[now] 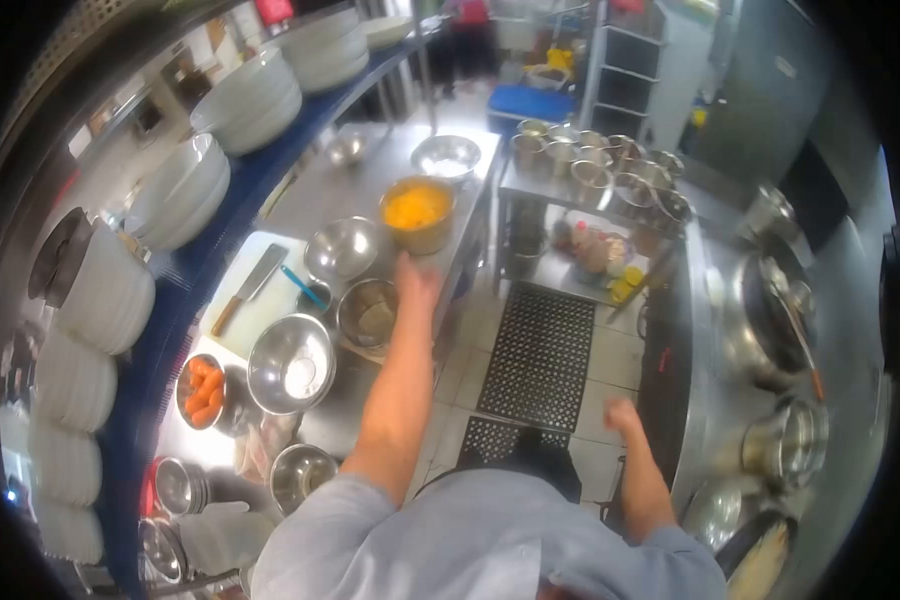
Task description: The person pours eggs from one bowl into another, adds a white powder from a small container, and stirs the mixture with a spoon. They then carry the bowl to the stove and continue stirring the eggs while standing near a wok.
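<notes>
My left hand (417, 283) reaches over the steel worktable, just in front of a metal pot (420, 242) of orange chopped food (417, 208). It is blurred, and its fingers cannot be made out well. Close beside it are a metal bowl (368, 318) and a second, shiny bowl (342, 248). Over the floor on the right, my right hand (625, 415) hangs loosely closed, with nothing visible in it. A wooden-handled knife (250, 290) lies on a white cutting board (255, 318). Next to it, a blue-handled tool (303, 287) rests with its end in a small container.
Carrots (205, 390) fill a bowl at the near left, beside a large steel bowl (291, 364). White bowls (248, 100) line the blue shelf (165, 290). Metal containers (592, 175) crowd a far table. Pans (770, 310) stand right; a perforated mat (538, 355) covers the aisle.
</notes>
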A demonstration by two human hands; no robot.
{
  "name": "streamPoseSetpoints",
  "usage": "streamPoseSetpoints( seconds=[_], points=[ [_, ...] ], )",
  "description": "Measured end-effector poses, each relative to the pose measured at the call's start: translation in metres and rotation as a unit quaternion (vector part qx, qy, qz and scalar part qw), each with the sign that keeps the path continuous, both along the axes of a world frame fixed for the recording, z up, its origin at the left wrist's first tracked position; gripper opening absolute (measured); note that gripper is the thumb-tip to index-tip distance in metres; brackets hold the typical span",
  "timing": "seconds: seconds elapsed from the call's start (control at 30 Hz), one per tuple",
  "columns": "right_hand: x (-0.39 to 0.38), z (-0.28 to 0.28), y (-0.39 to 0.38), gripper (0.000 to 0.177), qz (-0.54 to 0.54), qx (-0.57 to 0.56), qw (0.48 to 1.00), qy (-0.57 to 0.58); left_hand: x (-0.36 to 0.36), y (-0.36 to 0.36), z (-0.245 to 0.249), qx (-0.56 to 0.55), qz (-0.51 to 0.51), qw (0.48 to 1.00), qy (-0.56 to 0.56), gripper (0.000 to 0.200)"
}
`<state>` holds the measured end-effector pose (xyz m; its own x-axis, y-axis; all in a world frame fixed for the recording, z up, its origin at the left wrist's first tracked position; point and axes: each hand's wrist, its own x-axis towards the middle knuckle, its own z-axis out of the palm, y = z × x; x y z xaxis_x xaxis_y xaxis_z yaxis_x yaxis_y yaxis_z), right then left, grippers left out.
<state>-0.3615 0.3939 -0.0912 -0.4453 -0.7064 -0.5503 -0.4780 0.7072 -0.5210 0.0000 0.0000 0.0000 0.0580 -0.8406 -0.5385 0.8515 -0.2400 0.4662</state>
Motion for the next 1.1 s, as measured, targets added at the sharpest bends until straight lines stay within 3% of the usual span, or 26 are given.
streamPoseSetpoints(
  seconds=[0.03,0.07,0.1,0.13,0.17,0.23,0.27,0.33,0.37,0.4,0.43,0.47,0.5,0.6,0.63,0.67,0.7,0.77,0.9,0.97,1.1],
  points=[
    [0.010,-0.046,0.015,0.011,-0.147,0.022,0.979,-0.138,0.031,-0.030,-0.017,0.022,0.061,0.998,0.002,0.056],
    [0.004,-0.083,0.030,0.012,-0.027,0.037,0.989,-0.143,0.051,-0.048,-0.023,0.045,-0.023,0.940,-0.339,0.056],
    [0.009,-0.080,0.017,0.014,-0.202,0.043,0.950,-0.237,0.063,-0.071,-0.032,0.064,-0.102,0.773,-0.623,0.055],
    [0.001,-0.093,0.016,0.018,-0.212,0.047,0.937,-0.274,0.072,-0.085,-0.032,0.093,-0.176,0.507,-0.839,0.055],
    [-0.033,-0.169,0.029,0.015,-0.089,0.058,0.957,-0.272,0.077,-0.096,-0.028,0.111,-0.209,0.500,-0.833,0.051],
    [-0.053,-0.144,-0.001,0.013,-0.120,0.082,0.930,-0.338,0.085,-0.113,-0.022,0.148,-0.272,0.495,-0.812,0.044],
    [-0.059,-0.130,-0.013,0.012,-0.122,-0.016,0.901,-0.416,0.098,-0.127,-0.040,0.162,-0.266,0.486,-0.816,0.043],
    [-0.067,-0.090,-0.071,0.011,-0.105,-0.032,0.911,-0.397,0.143,-0.172,-0.109,0.166,-0.150,0.538,-0.813,0.042],
    [-0.060,-0.054,-0.127,0.010,-0.080,0.041,0.952,-0.293,0.179,-0.201,-0.162,0.121,-0.018,0.602,-0.789,0.043],
    [-0.064,-0.054,-0.163,0.010,-0.021,0.060,0.968,-0.242,0.209,-0.219,-0.194,0.042,0.107,0.645,-0.756,0.043],
    [-0.068,-0.056,-0.199,0.010,0.037,0.079,0.978,-0.188,0.182,-0.198,-0.129,0.008,0.207,0.846,-0.492,0.038],
    [-0.085,-0.072,-0.237,0.010,0.123,0.048,0.972,-0.192,0.156,-0.178,-0.072,-0.031,0.270,0.917,-0.293,0.034],
    [-0.099,-0.091,-0.261,0.011,0.200,0.019,0.960,-0.197,0.137,-0.161,-0.034,-0.052,0.280,0.929,-0.236,0.030],
    [-0.104,-0.069,-0.380,0.017,0.210,-0.078,0.967,-0.122,0.081,-0.137,0.046,-0.087,0.217,0.940,-0.249,0.027],
    [-0.097,-0.044,-0.422,0.020,0.166,-0.054,0.976,-0.132,0.063,-0.131,0.068,-0.092,0.186,0.939,-0.276,0.027],
    [-0.092,-0.025,-0.456,0.021,0.195,-0.131,0.959,-0.157,0.047,-0.135,0.075,-0.098,0.147,0.938,-0.300,0.027],
    [-0.088,-0.011,-0.491,0.021,0.280,-0.218,0.932,-0.078,0.032,-0.141,0.077,-0.120,0.120,0.934,-0.313,0.029],
    [-0.057,0.045,-0.536,0.025,0.219,-0.298,0.909,-0.193,0.003,-0.156,0.074,-0.162,0.053,0.927,-0.333,0.034],
    [-0.018,0.167,-0.571,0.028,0.197,-0.332,0.885,-0.261,-0.052,-0.192,0.098,-0.188,-0.060,0.896,-0.397,0.045],
    [-0.020,0.200,-0.570,0.026,0.156,-0.380,0.874,-0.260,-0.089,-0.196,0.140,-0.242,-0.059,0.861,-0.443,0.046],
    [-0.053,0.233,-0.540,0.025,0.063,-0.451,0.858,-0.237,-0.140,-0.229,0.157,-0.281,-0.182,0.781,-0.528,0.044]
  ],
)
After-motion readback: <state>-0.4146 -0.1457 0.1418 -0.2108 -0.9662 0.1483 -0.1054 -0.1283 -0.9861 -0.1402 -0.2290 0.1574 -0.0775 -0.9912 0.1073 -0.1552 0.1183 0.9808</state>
